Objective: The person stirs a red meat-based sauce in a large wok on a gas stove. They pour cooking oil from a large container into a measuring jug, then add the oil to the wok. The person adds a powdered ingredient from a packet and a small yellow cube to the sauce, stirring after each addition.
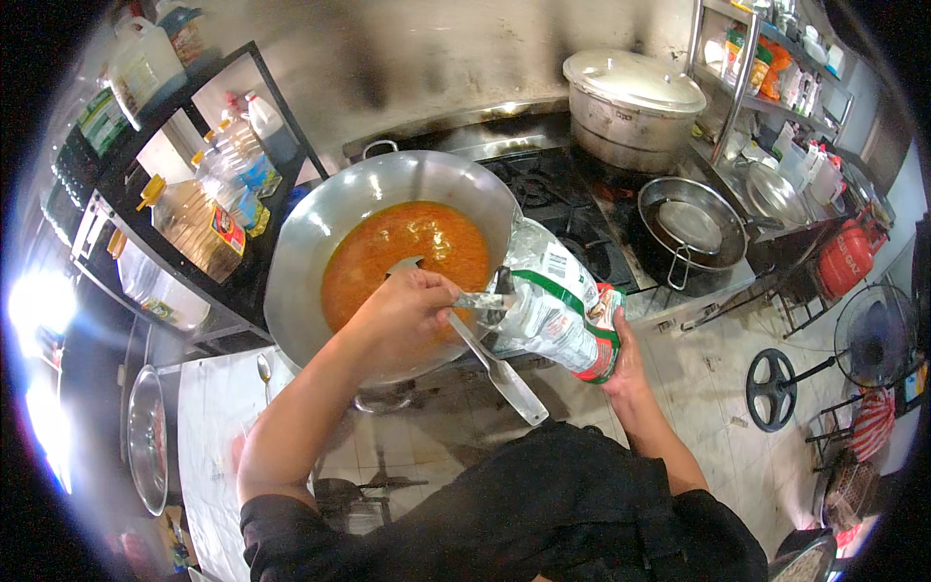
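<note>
Stove, wok rim beside bag

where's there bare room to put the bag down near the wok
Bare counter left of the wok, beside a spoon. The burner between wok and lidded pot is open. The shelf of bottles is crowded.

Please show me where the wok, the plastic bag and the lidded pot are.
wok [310, 233]: head view, on its bare left inner wall.
plastic bag [553, 301]: head view, on the bag's middle.
lidded pot [635, 82]: head view, on its lid.
</note>
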